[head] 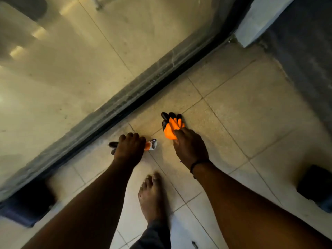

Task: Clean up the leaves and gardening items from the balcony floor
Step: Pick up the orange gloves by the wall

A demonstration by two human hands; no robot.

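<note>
Gloves on the balcony floor (233, 112): left hand (130, 147) grips one glove (151, 145) near the door track (125, 108). Right hand (190, 146) pinches the orange glove (171, 127) farther out.

Left hand (129, 146) covers most of one glove (151, 145); only ends show. Dark box (318, 186) at 4 o'clock cut by frame edge; dark object (27, 203) at 8 o'clock too blurred to identify.

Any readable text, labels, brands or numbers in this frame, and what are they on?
None readable.
Left glove, gripped by the left hand: grey cuff, no legible print.
Right glove, under the right hand: plain orange and black.
Floor tiles and door track: no markings.
</note>
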